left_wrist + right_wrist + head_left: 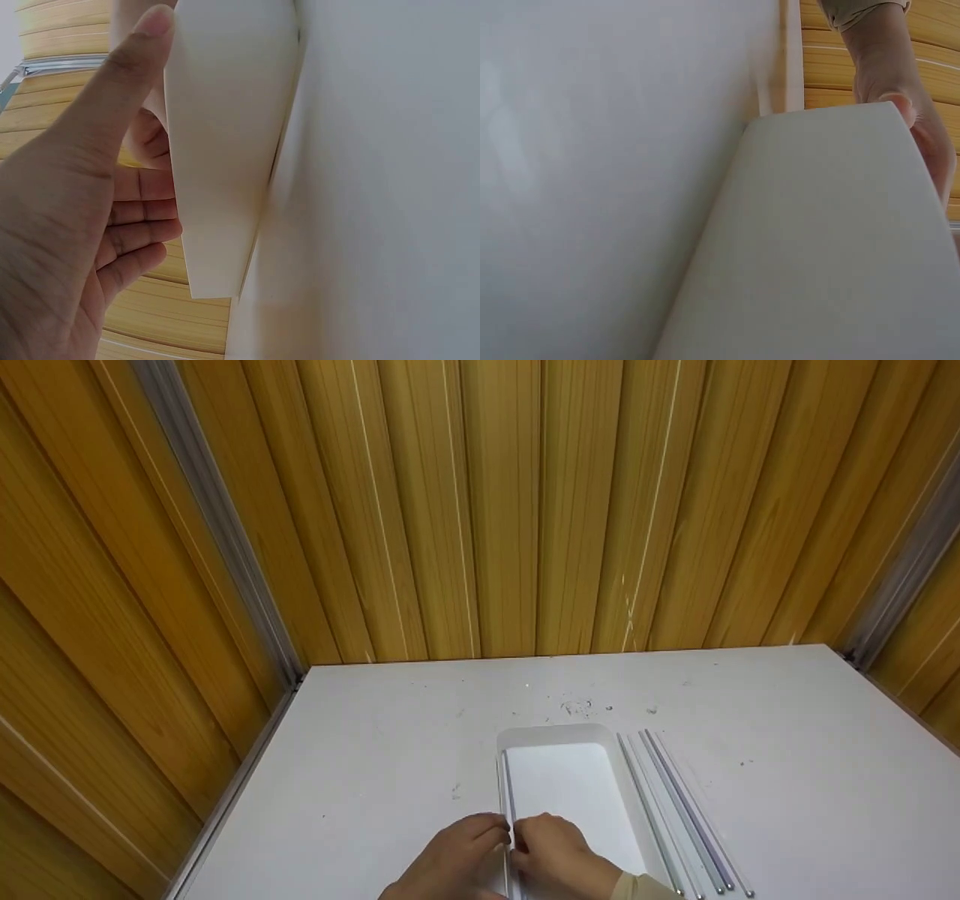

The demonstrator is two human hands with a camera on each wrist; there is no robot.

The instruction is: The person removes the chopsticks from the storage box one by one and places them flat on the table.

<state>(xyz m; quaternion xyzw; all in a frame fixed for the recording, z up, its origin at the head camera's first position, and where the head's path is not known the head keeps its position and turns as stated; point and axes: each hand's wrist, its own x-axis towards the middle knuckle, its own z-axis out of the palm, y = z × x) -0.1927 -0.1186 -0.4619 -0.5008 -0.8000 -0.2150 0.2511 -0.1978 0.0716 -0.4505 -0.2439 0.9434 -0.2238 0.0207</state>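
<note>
A long white tray [577, 825] lies on the table, and a thin metallic rod [508, 784] runs along inside its left wall. My left hand [465, 851] reaches over that wall, fingertips right at the rod. In the left wrist view its fingers [139, 214] are slightly bent at the tray's rim, thumb well apart. My right hand [551, 851] is inside the tray with curled fingers pinching the rod. The right wrist view shows the tray's outer wall [817, 240] and, behind it, a hand [900, 90] with a beige sleeve.
Several thin metallic rods [686, 817] with rounded near ends lie side by side just right of the tray. Small dark marks dot the white table [375, 750]. Wood-patterned panels [502, 510] rise behind and at both sides, framed by metal posts [232, 525].
</note>
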